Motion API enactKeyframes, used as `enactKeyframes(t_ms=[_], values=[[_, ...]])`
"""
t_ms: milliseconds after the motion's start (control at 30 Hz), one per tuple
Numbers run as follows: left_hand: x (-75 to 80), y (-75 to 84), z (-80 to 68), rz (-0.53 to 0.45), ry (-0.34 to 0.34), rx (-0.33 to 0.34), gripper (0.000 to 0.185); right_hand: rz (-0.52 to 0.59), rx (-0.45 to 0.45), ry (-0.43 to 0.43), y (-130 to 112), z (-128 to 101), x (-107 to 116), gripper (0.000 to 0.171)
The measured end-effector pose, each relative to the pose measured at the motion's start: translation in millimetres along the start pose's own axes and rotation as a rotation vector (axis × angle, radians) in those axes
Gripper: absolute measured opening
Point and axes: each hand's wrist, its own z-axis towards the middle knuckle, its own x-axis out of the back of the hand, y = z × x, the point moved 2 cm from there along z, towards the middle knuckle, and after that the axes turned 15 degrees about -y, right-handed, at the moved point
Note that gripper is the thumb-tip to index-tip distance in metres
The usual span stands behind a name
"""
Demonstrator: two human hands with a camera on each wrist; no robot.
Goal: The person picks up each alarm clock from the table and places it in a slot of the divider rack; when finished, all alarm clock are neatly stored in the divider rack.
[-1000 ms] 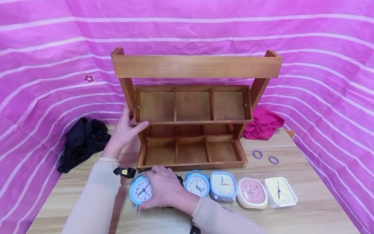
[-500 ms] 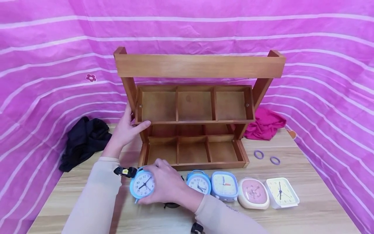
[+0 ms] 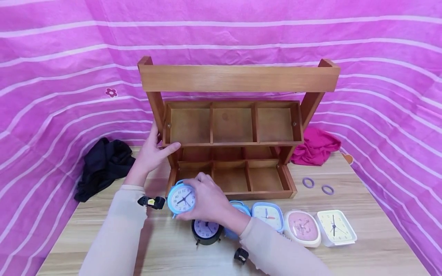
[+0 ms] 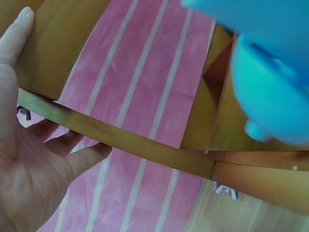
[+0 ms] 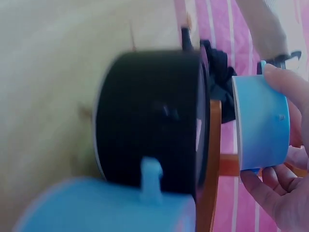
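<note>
A two-tier wooden shelf [image 3: 238,78] with divided compartments stands on the table. My left hand [image 3: 150,155] grips its left upright, thumb in front at the upper tray and the other fingers behind. In my right hand [image 3: 212,201] is a round light-blue alarm clock [image 3: 180,199], face up, raised before the lower tray's left front corner. The right wrist view shows thumb and fingers around the clock's casing [image 5: 263,123]. Below that hand lies a black twin-legged alarm clock [image 3: 206,230]. A second light-blue alarm clock [image 3: 243,207] is partly hidden behind my right forearm.
To the right, in a row, lie a blue square-faced clock [image 3: 267,215], a pink-faced clock [image 3: 302,228] and a cream square clock [image 3: 336,227]. Two purple rings [image 3: 308,183] lie beside the shelf. Black cloth [image 3: 103,168] is at left, pink cloth [image 3: 315,147] at right.
My right hand has lifted the light-blue clock off the table and carried it up and right toward the shelf, uncovering the black clock. My left hand keeps its grip on the upright.
</note>
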Motion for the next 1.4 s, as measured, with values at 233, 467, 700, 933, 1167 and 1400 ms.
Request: enactKeyframes(t_ms=[233, 467, 700, 933, 1167, 1400], values=[[-0.5, 3.3, 0.7, -0.007, -0.005, 0.005, 0.101, 0.021, -0.037, 0.035, 14, 13, 16, 0.093], [-0.6, 3.0, 0.0, -0.027, -0.006, 0.003, 0.103, 0.046, -0.069, 0.019, 26, 29, 23, 0.091], [-1.2, 2.4, 0.7, -0.032, -0.010, 0.004, 0.103, 0.070, -0.080, 0.010, 34, 42, 26, 0.091], [-0.3, 2.8, 0.1, -0.034, -0.003, -0.002, 0.101, 0.074, -0.079, 0.000, 40, 51, 22, 0.086], [-0.3, 3.9, 1.1, -0.044, -0.005, -0.009, 0.102, 0.070, -0.132, -0.028, 45, 59, 18, 0.086], [1.5, 2.0, 0.3, -0.052, 0.000, -0.016, 0.100, 0.077, -0.164, -0.040, 44, 62, 13, 0.086]])
